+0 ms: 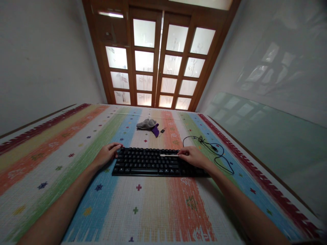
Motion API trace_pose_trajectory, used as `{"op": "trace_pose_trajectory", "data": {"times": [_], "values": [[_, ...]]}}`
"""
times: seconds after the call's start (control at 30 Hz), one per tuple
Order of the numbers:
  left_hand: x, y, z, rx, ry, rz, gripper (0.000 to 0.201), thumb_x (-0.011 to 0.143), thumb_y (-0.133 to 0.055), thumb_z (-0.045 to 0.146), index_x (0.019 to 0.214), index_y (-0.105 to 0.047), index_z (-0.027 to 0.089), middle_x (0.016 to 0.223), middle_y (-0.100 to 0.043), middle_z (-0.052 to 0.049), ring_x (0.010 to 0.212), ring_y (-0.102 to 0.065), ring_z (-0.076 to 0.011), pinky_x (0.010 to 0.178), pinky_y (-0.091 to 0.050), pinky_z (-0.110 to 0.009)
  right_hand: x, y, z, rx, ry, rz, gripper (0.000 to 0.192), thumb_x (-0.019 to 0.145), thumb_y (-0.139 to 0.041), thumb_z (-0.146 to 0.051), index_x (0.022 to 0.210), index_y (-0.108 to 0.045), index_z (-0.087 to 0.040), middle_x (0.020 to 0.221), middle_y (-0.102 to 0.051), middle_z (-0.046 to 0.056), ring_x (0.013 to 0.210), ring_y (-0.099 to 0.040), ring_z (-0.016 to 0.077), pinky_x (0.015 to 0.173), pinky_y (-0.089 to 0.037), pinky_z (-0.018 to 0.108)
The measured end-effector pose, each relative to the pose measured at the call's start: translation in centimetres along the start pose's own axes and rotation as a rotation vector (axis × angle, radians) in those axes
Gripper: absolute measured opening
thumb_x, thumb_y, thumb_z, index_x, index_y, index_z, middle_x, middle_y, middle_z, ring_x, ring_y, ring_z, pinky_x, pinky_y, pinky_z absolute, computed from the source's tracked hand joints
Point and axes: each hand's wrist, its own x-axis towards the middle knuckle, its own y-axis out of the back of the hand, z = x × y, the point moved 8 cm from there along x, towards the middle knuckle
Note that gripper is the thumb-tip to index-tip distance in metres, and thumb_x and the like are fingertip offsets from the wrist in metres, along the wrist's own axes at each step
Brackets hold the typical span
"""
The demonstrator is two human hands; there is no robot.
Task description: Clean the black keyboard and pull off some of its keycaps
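Open tablecloth [153, 211] between forearms [71, 195], near side of keyboard [145, 165]. Beyond keyboard, grey cloth [146, 124] blocks middle; looped cable [201, 139] (loosely tangled) crowds far side of right hand [191, 156]. Free lane: left of grey cloth.

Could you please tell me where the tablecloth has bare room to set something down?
The tablecloth is bare between the keyboard and the near edge, and left of the left hand. Around the right hand it is crowded with keyboard, pale stick and cable.
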Motion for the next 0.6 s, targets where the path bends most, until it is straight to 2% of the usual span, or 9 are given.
{"op": "trace_pose_trajectory", "data": {"times": [0.4,0.6], "values": [[0.1,-0.1,0.0,0.031,-0.002,-0.003,0.056,0.071,-0.059,0.063,0.095,-0.072,0.014,0.047,-0.055,0.003,0.042,-0.044,-0.0137,0.047,-0.033,-0.026,-0.7,1.2,2.6,-0.053,-0.057,0.009,0.024,0.081,-0.059,-0.023,0.088,-0.081,-0.02,0.085,-0.078,0.006,0.079,-0.068,0.0205,0.072,-0.046,0.028],[0.0,0.0,0.0,0.032,-0.003,0.005,0.053,0.071,-0.059,0.062,0.093,-0.072,0.016,0.046,-0.054,0.003,0.041,-0.044,-0.014,0.046,-0.032,-0.026,-1.1,2.1,3.2,-0.076,-0.029,-0.001,0.026,0.079,-0.058,-0.025,0.087,-0.081,-0.019,0.08,-0.077,0.006,0.072,-0.066,0.0198,0.069,-0.046,0.028]]}}
